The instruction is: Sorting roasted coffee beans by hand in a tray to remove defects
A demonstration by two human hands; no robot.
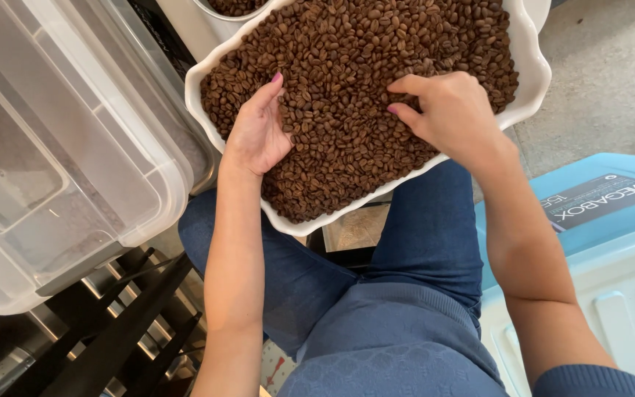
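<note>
Your left hand [257,132] lay open-palmed and your right hand [446,114] loosely curled, apart, both on the coffee beans [354,88] filling the white tray [531,88] on your lap.

left hand [259,132] open, palm up, right hand [446,114] fingers curled

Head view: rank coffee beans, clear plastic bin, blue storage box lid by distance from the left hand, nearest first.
1. Coffee beans: under the left hand, touching, in the white tray.
2. Clear plastic bin: to its left, apart.
3. Blue storage box lid: far right, past the right hand.
</note>
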